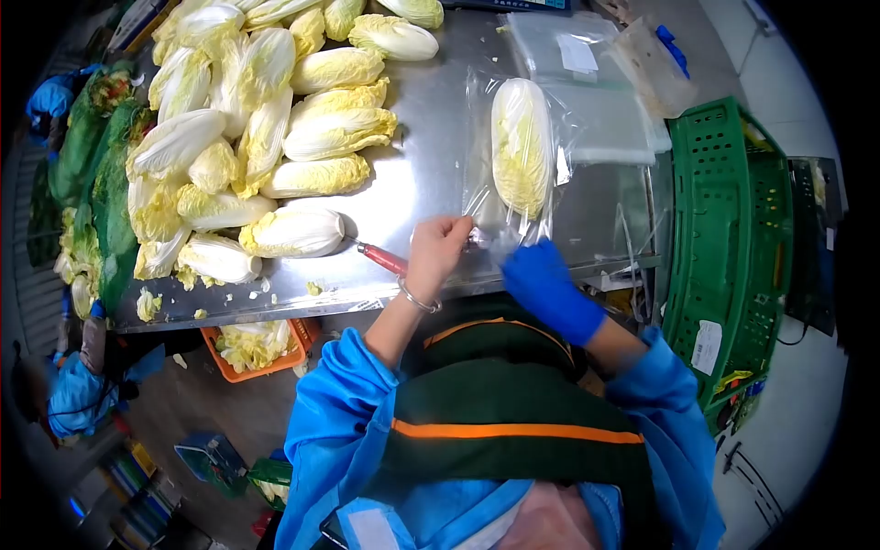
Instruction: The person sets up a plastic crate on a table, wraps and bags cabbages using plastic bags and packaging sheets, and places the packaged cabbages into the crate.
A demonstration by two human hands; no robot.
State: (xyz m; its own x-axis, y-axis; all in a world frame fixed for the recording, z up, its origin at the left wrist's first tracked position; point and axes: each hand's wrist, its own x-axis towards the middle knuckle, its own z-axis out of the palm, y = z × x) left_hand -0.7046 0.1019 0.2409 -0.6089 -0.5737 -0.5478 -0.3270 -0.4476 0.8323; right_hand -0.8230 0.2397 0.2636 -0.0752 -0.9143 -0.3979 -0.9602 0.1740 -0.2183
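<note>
A napa cabbage (522, 147) lies inside a clear plastic bag (478, 160) on the metal table. My bare left hand (438, 249), with a bracelet at the wrist, pinches the bag's near left edge. In a blue glove, my right hand (545, 282) is closed at the bag's near end, just below the cabbage; its fingertips are blurred. A red-handled knife (381, 258) rests left of my left hand, its blade pointing at a loose cabbage (293, 233).
Many cabbages (215, 101) are heaped on the table's left. Flat clear bags (600, 119) lie at the right. A green crate (724, 247) stands beyond the right edge, an orange crate (258, 348) below the front edge. Another person (82, 390) is at far left.
</note>
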